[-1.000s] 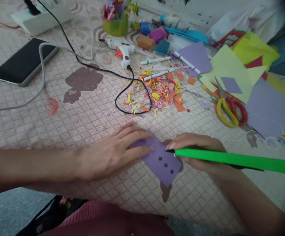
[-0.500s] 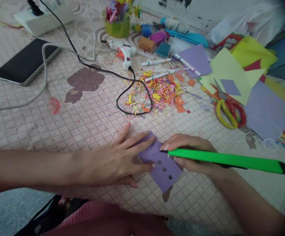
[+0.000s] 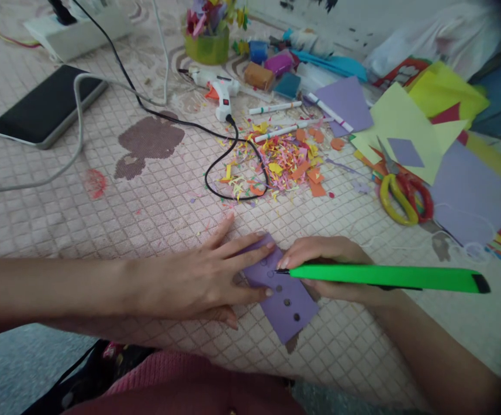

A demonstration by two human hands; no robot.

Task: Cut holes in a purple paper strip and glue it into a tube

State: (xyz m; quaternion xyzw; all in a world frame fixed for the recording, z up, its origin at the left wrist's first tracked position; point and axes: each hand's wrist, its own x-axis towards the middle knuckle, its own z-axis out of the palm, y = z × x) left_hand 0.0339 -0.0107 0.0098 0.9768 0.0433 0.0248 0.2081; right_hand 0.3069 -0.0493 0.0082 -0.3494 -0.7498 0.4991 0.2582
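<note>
A strip of purple paper (image 3: 291, 328) lies on the quilted tablecloth, with three dark filled dots and small outlined circles in a row. My left hand (image 3: 209, 279) is spread flat from the left, its fingertips pressing on the strip; the palm is not around anything. In my right hand (image 3: 332, 256) is a long bright green pen (image 3: 384, 278), gripped near its black point. That point touches the paper, or is just above it, beside an outlined circle. Some of the right fingers are hidden under the pen.
Beyond the hands lie paper scraps (image 3: 285, 164), a corded glue gun (image 3: 222, 95) and white markers (image 3: 276, 108). Scissors (image 3: 399, 199) rest on coloured sheets (image 3: 470, 184) at the right. A tablet-like device (image 3: 45, 106), cables and a power strip (image 3: 77, 34) are at the left.
The pen and my right hand have shifted slightly left, bringing the point to an outlined circle. The purple strip has turned a little. My left hand stays almost in place.
</note>
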